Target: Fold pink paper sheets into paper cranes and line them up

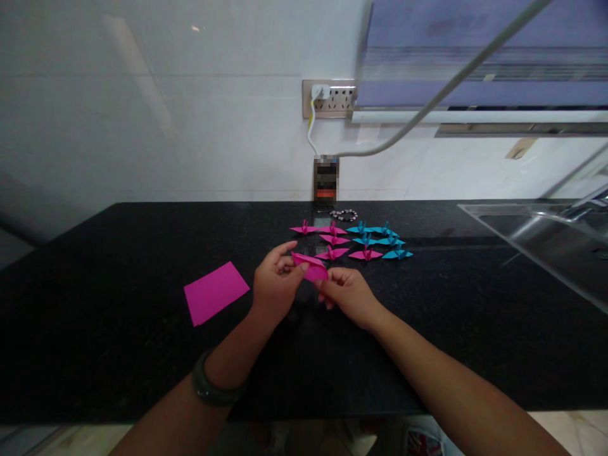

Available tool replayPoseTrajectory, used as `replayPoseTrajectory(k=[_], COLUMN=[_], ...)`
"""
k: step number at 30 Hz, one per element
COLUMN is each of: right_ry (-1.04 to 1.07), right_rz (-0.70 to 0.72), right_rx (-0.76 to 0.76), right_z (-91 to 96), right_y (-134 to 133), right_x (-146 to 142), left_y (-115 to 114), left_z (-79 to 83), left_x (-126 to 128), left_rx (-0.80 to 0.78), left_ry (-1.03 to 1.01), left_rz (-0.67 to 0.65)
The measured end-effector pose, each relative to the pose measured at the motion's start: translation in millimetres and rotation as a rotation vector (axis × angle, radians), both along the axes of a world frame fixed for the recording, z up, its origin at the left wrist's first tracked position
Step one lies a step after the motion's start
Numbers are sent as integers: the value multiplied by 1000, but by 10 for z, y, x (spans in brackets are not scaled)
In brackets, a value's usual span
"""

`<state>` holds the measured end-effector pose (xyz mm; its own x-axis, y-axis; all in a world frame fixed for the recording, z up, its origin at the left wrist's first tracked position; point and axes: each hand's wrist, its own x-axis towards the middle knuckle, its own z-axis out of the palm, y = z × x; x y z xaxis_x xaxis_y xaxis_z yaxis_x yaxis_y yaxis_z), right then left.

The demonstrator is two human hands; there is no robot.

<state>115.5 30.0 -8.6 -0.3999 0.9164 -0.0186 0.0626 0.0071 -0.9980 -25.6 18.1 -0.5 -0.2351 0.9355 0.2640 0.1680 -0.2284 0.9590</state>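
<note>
The paper (308, 266) is between my two hands, just above the counter and in front of the rows of cranes. It is a small, thin pink piece, folded to a narrow, pointed shape with one long raised edge. My left hand (275, 285) pinches its left part, thumb laid on the near face, forefinger stretched out past it. My right hand (351, 294) pinches the right end between thumb and bent fingers.

If I pulled my hands apart, a sheet this light could tear at a crease; if my thumbs pressed unevenly, the fold could set crooked, and a loose pinch would let the layers slip.

Just beyond my fingertips stand the pink cranes (365, 254) and blue cranes (398, 254), sharp-winged and probably easy to knock; a knuckle pushed forward could scatter them. I can't tell whether the paper touches the nearest.

To my left lie flat, matte pink sheets (216, 293), crisp at the corners. The counter (142, 373) is black, speckled and glossy, so loose paper might skid on it. My smooth, dark bangle (209, 383) could catch the sheets if my left wrist swung out. Farther back lies a loop of round beads (349, 216).
</note>
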Motion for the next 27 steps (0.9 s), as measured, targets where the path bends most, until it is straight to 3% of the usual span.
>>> replayPoseTrajectory(k=[4,8,13,15,23,27], right_ry=[73,20,-89,-82,-48,40], right_rz=[80,85,-258,-315,-320,-288], right_rx=[-108,-71,208,237,170,70], right_z=[14,34,21,-7,-129,-129], right_y=[-89,-111,-76,-54,28,28], right_x=[-61,-58,-28,-23,-30,-57], left_y=[21,9,-18,-34,-98,-96], left_z=[-32,-34,-26,-32,-60,-78], left_x=[-24,-11,24,36,73,87], left_rx=[-65,-99,-120,-104,9,-10], left_ry=[-89,-146,-114,-51,309,241], left_rz=[-89,-161,-122,-112,-170,-135])
